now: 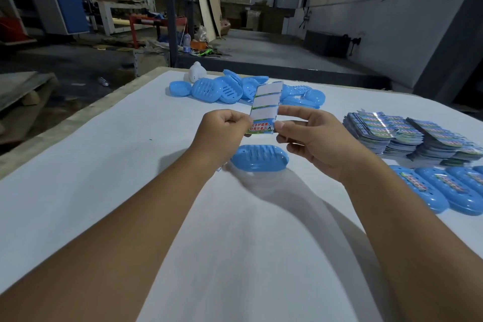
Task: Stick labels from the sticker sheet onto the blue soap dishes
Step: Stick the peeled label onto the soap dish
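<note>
Both hands hold the sticker sheet (264, 108) up over the white table (130, 151): left hand (222, 133) pinching its lower left edge, right hand (311, 136) at the last printed label (260, 127) (three upper slots look blank). One blue soap dish (260, 158) sits right below, unlabeled pile (235, 89) behind, labelled dishes (444, 188) and sheet stacks (407, 136) at right.

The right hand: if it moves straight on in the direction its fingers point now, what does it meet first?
The right hand points leftward, its fingers on the sticker sheet. Straight on, it would most likely meet the left hand, which holds the same sheet from the other side. Depth is hard to judge from one view.
</note>
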The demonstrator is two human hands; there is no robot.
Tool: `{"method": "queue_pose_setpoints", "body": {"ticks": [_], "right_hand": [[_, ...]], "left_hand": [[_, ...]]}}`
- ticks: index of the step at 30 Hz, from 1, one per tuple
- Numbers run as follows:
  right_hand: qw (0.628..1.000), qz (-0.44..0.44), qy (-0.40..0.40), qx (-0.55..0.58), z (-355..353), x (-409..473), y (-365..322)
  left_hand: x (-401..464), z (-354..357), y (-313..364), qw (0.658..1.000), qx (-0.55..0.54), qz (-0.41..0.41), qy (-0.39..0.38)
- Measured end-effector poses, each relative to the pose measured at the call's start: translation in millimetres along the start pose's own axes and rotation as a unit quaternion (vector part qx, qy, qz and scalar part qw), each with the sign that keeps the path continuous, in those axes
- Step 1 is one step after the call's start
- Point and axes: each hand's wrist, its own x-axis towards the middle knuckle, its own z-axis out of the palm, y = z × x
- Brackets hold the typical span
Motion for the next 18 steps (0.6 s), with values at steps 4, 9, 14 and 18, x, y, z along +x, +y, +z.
{"method": "queue_pose_setpoints", "body": {"ticks": [4, 9, 14, 18], "right_hand": [[1.000, -0.013, 0.016, -0.023, 4, 1, 1], [0.998, -0.026, 0.040, -0.027, 6, 1, 2], [0.998, -0.032, 0.041, -0.039, 7, 1, 3], [0.996, -0.032, 0.051, -0.069, 7, 2, 4]], "left_hand": [[-4, 4, -2, 1.000, 0.022, 0.020, -0.001], [-9, 7, 2, 0.998, 0.039, 0.051, -0.016], [-12, 6, 4, 0.997, 0.023, 0.058, -0.038], [-11, 7, 4, 0.997, 0.029, 0.054, -0.043]]}}
